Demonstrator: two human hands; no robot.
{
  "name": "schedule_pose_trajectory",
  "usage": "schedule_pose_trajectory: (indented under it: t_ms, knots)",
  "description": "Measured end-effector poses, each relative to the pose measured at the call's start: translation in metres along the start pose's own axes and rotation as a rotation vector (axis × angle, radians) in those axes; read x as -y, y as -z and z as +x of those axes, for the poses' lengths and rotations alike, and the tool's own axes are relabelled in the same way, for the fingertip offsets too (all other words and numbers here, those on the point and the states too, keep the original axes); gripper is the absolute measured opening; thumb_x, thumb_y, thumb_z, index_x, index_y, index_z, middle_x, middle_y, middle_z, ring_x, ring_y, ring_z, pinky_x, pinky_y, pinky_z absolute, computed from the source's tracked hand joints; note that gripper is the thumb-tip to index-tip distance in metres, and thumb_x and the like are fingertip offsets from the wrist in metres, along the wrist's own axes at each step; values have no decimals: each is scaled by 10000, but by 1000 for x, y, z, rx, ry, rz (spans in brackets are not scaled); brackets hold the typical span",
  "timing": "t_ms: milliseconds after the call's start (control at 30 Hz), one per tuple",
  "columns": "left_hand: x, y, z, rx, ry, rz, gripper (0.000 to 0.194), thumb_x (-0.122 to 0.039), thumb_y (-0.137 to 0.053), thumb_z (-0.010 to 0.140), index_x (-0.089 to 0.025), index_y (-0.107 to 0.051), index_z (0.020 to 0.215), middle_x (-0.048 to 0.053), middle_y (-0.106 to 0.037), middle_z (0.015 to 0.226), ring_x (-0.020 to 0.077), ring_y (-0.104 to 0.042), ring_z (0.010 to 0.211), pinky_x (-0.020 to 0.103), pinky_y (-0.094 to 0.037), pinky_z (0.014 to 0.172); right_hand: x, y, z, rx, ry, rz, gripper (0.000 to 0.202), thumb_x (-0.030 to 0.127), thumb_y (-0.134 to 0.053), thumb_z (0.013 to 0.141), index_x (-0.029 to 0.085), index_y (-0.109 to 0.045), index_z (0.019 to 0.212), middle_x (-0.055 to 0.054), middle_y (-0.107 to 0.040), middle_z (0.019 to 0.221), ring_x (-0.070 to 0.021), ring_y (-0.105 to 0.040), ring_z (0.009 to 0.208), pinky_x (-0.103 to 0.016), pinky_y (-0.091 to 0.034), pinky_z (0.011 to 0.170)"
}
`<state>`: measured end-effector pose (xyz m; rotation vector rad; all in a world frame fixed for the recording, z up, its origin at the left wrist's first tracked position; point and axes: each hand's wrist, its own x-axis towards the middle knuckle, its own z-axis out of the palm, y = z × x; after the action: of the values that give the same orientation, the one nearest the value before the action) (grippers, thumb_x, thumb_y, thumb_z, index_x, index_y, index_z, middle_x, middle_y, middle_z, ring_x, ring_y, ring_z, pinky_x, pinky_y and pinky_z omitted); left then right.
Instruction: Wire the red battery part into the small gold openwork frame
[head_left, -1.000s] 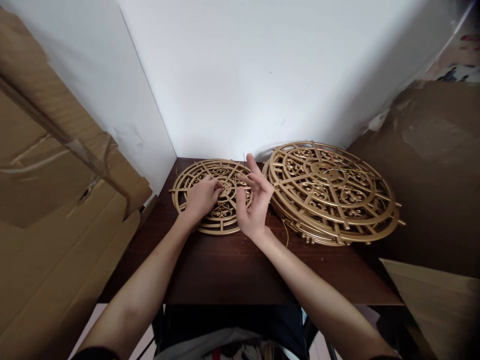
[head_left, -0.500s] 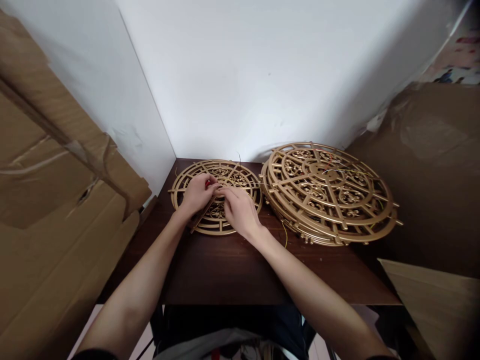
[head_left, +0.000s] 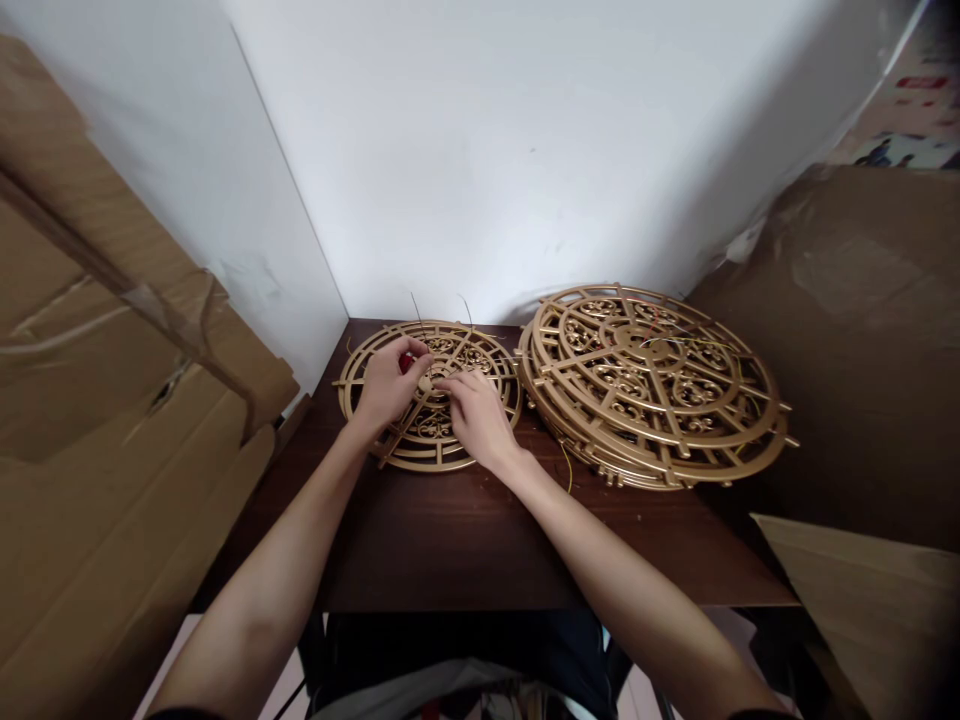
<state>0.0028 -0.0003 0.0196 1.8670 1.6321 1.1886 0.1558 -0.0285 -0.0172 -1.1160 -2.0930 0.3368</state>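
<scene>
Left hand around one red object; right hand at one disc.

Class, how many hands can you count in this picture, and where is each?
2. The left hand, curled around a red item, is over the left gold disc; the right hand is right of it, near that disc's centre. No other hand shows.

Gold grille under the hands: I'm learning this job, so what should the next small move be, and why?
Perhaps the right hand should ease one thin wire toward the middle of the grille: two stick up above it, and the left hand holds something red.
</scene>
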Motion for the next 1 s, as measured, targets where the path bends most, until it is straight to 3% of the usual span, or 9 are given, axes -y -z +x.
schedule_pose_trajectory:
  t_ms: [233,433,667,867,1000]
  knots:
    - [2,-1,0,-9,-2,-4,127,-297,-591,780,-174,-618,781,-17,-571,645,119,-457,564,257,-383,581,-5,-5,0,66,-22,17,587,-8,-391,799,149,-510,1352,-98,-574,1343,-232,-463,1245,-432,-356,1072]
    - [-1,1,-2,-12,4,19,145,-315,-582,791,-175,-619,779,-20,-573,637,122,-467,569,254,-387,581,-3,-3,-1,114,-37,-84,576,-15,-426,772,207,-580,1281,-74,-388,1519,-277,-270,1413,-535,-270,1094]
    - [-1,2,-1,-7,4,11,135,-309,-589,789,-178,-618,776,-16,-578,647,125,-475,574,263,-395,592,-3,-3,0,103,-51,-56,464,-2,-421,790,213,-644,1135,-65,-483,1451,-256,-328,1399,-515,-285,1092]
    - [2,0,0,-2,-4,13,138,-311,-588,786,-177,-620,778,-19,-543,623,124,-453,564,265,-378,581,-3,-4,1,168,14,-115,538,7,-409,791,189,-552,1277,-74,-384,1524,-263,-220,1463,-540,-196,1132]
    - [2,1,0,4,-13,-8,141,-314,-586,786,-177,-620,781,-13,-562,643,125,-459,575,264,-379,585,-4,-5,1,134,4,-57,615,-19,-382,770,203,-503,1331,-63,-465,1469,-229,-261,1450,-510,-198,1134]
